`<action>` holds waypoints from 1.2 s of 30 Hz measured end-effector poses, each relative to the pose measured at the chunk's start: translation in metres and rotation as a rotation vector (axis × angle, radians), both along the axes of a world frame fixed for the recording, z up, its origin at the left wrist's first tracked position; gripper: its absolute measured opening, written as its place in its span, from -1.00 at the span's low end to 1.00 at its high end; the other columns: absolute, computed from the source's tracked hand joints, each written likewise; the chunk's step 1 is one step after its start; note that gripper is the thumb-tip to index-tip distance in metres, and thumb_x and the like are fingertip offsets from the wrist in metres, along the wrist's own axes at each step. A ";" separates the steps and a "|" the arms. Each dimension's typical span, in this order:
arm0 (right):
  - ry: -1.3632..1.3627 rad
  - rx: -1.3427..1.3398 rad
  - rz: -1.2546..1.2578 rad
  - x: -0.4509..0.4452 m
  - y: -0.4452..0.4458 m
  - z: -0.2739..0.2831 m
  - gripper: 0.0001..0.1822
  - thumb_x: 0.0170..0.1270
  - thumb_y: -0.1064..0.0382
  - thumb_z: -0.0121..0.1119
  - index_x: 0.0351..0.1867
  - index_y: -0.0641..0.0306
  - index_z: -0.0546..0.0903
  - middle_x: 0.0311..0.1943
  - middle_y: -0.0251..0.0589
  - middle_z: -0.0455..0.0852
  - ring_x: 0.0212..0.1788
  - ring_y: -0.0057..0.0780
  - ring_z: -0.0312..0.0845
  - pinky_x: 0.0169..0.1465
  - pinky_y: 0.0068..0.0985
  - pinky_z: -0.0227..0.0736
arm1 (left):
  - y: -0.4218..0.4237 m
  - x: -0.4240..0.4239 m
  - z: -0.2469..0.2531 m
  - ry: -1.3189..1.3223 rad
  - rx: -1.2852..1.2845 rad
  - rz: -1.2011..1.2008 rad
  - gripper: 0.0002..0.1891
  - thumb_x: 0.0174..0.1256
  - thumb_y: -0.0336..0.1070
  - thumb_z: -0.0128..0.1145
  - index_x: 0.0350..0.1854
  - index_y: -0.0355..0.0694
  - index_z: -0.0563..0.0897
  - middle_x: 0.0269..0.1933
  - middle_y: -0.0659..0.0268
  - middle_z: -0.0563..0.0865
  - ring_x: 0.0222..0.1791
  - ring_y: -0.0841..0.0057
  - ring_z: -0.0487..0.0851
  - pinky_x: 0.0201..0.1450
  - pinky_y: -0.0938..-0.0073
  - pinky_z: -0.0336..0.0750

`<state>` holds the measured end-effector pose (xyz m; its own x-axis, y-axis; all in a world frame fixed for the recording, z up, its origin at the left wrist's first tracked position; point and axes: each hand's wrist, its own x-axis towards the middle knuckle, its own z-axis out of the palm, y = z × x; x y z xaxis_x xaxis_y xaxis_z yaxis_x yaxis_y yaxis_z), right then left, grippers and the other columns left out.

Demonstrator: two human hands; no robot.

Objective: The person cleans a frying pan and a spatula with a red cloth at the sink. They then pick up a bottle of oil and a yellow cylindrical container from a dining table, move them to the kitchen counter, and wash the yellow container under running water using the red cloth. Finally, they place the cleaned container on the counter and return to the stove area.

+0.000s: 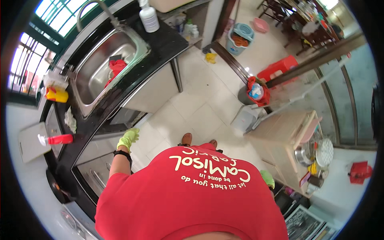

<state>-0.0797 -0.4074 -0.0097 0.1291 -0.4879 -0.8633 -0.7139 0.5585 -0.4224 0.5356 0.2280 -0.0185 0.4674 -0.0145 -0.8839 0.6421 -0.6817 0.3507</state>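
My left hand (129,139), in a yellow-green rubber glove, hangs beside the front of the black countertop (112,115). It holds nothing and its fingers are loosely apart. On the other side of my red shirt, my right hand (267,179) wears a similar glove near a light wooden cabinet (276,141). My body hides part of that hand, and its fingers cannot be made out. A red cloth (117,66) lies in the stainless steel sink (93,75), against a dark object (114,57). On the counter rests a red bottle with a white top (60,139).
A white pump bottle (149,19) and a yellow bottle (57,94) stand by the sink. Across the tiled floor are a yellow cloth (211,58), a lined waste bin (247,95), a mop bucket (237,43) and a grey-white container (244,120). Pots (304,154) top the cabinet.
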 end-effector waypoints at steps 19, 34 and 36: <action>-0.009 0.075 1.007 0.498 -0.089 -0.042 -0.69 0.36 0.02 0.04 -0.18 0.21 0.62 -0.42 -0.18 0.68 -0.48 -0.33 0.60 -0.42 -0.36 0.49 | -0.021 -0.253 0.106 -0.127 0.112 0.626 -0.45 0.35 0.08 0.09 0.25 -0.18 0.51 0.04 0.10 0.70 -0.08 0.28 0.68 -0.10 0.24 0.54; 0.018 0.141 1.292 0.560 -0.020 -0.029 -0.69 0.38 -0.02 0.01 -0.28 0.15 0.60 -0.51 -0.21 0.65 -0.55 -0.35 0.57 -0.50 -0.38 0.43 | -0.020 -0.429 0.046 0.249 -0.047 1.192 -0.20 0.37 0.23 -0.02 0.32 -0.49 0.35 0.31 -0.11 0.48 0.31 0.05 0.45 0.38 0.07 0.27; 0.025 0.139 1.290 0.559 -0.021 -0.029 -0.69 0.38 -0.03 0.01 -0.30 0.15 0.59 -0.52 -0.22 0.65 -0.56 -0.35 0.57 -0.51 -0.38 0.42 | -0.020 -0.427 0.040 0.229 -0.040 1.239 -0.25 0.29 0.25 0.08 0.22 -0.41 0.52 0.27 -0.04 0.54 0.29 0.16 0.48 0.33 0.11 0.31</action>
